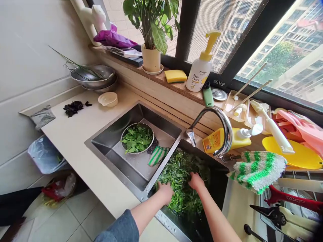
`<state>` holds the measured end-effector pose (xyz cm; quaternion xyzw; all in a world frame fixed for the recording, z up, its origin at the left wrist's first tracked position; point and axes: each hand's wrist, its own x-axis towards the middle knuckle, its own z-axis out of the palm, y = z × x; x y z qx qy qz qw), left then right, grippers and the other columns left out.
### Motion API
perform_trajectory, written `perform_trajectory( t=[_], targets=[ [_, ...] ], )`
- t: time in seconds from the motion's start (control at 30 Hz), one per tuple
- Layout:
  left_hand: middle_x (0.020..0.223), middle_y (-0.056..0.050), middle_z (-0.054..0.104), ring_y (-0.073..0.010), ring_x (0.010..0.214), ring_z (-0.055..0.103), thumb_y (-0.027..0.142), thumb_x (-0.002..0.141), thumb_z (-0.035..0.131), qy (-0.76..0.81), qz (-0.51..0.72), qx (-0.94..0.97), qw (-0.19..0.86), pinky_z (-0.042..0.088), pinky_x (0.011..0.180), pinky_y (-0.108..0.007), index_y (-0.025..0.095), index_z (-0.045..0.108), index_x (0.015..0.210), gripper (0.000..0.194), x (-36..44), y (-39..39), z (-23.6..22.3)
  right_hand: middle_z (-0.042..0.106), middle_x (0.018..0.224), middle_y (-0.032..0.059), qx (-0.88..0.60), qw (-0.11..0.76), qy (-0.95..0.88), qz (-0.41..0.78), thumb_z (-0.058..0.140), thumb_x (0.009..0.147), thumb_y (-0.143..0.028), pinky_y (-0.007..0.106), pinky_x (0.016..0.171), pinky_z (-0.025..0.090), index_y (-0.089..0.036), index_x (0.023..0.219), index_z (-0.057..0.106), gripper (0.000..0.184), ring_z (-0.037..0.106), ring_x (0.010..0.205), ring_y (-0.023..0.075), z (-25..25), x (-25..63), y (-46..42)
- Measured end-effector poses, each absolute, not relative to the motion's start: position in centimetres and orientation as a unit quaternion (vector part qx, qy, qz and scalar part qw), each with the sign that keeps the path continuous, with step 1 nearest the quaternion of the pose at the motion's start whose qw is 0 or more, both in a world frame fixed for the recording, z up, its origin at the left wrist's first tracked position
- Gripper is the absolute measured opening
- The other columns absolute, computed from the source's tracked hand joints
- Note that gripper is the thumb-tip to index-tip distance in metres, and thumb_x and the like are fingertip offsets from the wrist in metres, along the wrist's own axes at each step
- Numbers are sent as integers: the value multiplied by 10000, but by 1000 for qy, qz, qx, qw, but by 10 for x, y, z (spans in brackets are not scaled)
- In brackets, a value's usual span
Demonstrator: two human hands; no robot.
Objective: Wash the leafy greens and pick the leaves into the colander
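Leafy green vegetables point(179, 178) lie in water in the right sink basin point(219, 185). My left hand point(165, 193) is at the near left side of the greens, its fingers curled into them and partly hidden. Across from it, my right hand point(196, 182) has its fingers closed among the leaves and stems at the right. In the left basin point(106, 148), a round strainer point(152, 137) holds more leafy greens point(137, 137). A dark scrubber point(152, 148) and a green-striped cloth point(157, 155) lie beside it.
The faucet point(225, 131) arches over the right basin, with a yellow bottle point(214, 140) behind it. A striped towel point(259, 169) hangs at the right, near scissors point(275, 215). On the left counter are metal bowls point(88, 80), a small pale bowl point(108, 99) and dark scraps point(74, 108).
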<state>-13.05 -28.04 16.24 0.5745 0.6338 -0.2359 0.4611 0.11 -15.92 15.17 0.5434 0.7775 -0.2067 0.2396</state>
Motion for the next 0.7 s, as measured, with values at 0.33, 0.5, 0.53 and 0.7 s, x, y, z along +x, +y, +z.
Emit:
perform_trajectory(
  t=[0.33, 0.5, 0.53, 0.7],
  targets=[
    [1391, -98, 348, -322, 1277, 282, 349, 698, 588, 654, -20, 640, 402, 167, 1055, -503, 232, 599, 1105, 423, -139, -319, 189, 645, 990, 103, 528, 148, 797, -252, 499, 767, -192, 260, 715, 430, -192, 1048, 577, 292, 606, 910, 191, 139, -91, -165],
    [1198, -68, 560, -230, 1087, 517, 342, 782, 437, 675, -10, 536, 507, 403, 927, -352, 220, 528, 1191, 436, -163, -310, 178, 671, 905, 100, 556, 163, 774, -255, 499, 743, -159, 247, 657, 428, -182, 906, 639, 216, 624, 847, 196, 134, -52, -159],
    [1247, -76, 521, -235, 1115, 498, 333, 782, 440, 679, -25, 536, 501, 400, 930, -358, 218, 476, 1241, 474, -165, -307, 176, 668, 919, 108, 567, 162, 769, -247, 469, 761, -162, 254, 657, 429, -179, 926, 633, 233, 623, 854, 201, 136, -42, -155],
    [1239, -142, 518, -391, 1135, 452, 156, 580, 670, 622, -221, 577, 481, 321, 916, -590, 253, 519, 1200, 645, -155, -296, 165, 679, 773, 68, 560, 174, 772, -245, 582, 685, -187, 266, 654, 437, -188, 805, 653, 140, 629, 777, 209, 150, -18, -157]
  ],
)
